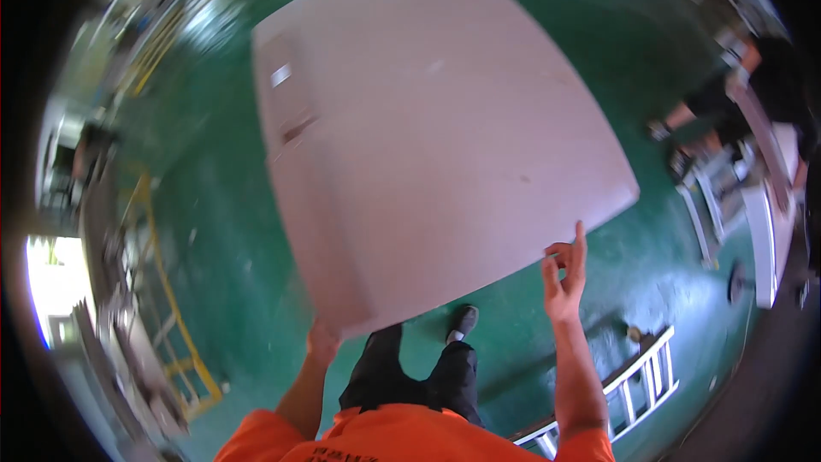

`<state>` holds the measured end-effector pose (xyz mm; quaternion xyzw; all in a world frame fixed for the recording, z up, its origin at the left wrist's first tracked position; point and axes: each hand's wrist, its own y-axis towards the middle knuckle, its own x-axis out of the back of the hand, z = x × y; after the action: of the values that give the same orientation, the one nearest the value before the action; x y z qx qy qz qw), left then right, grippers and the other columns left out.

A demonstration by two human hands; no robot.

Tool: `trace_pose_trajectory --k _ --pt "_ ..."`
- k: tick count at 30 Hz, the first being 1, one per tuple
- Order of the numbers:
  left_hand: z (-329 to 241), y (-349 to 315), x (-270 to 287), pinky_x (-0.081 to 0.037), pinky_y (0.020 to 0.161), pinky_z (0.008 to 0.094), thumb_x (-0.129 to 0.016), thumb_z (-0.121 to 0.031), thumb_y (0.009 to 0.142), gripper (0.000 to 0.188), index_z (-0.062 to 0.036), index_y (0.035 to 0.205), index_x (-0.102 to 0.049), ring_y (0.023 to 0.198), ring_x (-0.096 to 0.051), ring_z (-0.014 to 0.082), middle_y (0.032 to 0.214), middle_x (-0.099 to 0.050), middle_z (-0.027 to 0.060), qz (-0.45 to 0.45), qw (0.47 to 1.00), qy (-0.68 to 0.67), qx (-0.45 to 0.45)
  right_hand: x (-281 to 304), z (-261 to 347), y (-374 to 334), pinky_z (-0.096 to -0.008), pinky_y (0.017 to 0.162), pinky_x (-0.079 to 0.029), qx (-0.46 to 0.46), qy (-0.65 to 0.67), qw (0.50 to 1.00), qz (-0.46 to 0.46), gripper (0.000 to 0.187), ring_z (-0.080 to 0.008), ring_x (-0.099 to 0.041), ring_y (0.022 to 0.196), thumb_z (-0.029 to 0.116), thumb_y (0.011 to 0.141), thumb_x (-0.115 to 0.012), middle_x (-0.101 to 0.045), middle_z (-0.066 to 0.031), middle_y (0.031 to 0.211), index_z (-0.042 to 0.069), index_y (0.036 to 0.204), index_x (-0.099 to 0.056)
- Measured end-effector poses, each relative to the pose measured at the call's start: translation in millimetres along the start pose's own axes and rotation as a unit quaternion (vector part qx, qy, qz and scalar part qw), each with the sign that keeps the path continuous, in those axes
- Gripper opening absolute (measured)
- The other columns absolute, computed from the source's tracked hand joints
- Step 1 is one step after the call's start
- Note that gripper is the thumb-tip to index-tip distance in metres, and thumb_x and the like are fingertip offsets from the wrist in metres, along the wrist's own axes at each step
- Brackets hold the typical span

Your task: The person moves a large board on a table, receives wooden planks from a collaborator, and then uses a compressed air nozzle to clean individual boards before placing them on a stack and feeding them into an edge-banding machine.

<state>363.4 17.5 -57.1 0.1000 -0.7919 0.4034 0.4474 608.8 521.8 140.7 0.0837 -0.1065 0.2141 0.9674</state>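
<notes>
A large, flat pinkish-brown panel (pixel 445 137) fills the middle of the view, tilted over the floor. A long raised strip runs down its left side, with a small white label (pixel 280 75) and a torn-looking brown mark lower down. At the panel's near left corner is my left hand (pixel 323 340), closed on the edge; its fingers are partly hidden and blurred. My right hand (pixel 564 282) is at the near edge toward the right corner. Its index finger points up along the edge and the other fingers are bent and apart, with the fingertips at or just touching the rim.
To the right, another person (pixel 770 85) in dark clothes bends beside white and brown pieces. A metal ladder-like frame (pixel 641 381) lies on the green floor (pixel 218 248) at the lower right. Yellow racks (pixel 171 308) and stacked material line the left side.
</notes>
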Motion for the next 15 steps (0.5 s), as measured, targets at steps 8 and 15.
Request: trace_pose_trajectory --k 8,15 --pt "79 31 50 -0.047 0.072 0.0373 -0.044 -0.045 0.094 0.054 -0.0076 0.132 -0.043 0.073 -0.054 0.0169 0.091 -0.06 0.003 -0.215 0.584 -0.734 0.273 -159 -7 -52 -0.0347 0.069 -0.05 -0.136 -0.216 0.897 0.361 0.046 -0.0231 -0.064 0.071 0.034 0.08 -0.065 -0.065 -0.0076 0.076 0.008 0.117 -0.058" --pt "207 98 31 -0.039 0.048 0.0338 -0.046 -0.045 0.093 0.047 -0.003 0.088 -0.066 0.055 -0.049 0.0155 0.068 -0.059 0.0047 -0.326 0.648 -0.646 0.237 -103 -123 -105 -0.0281 0.052 -0.049 -0.47 -0.005 0.878 0.091 0.041 -0.0158 -0.057 0.054 0.039 0.087 -0.059 -0.063 -0.0102 0.075 0.005 0.11 -0.054"
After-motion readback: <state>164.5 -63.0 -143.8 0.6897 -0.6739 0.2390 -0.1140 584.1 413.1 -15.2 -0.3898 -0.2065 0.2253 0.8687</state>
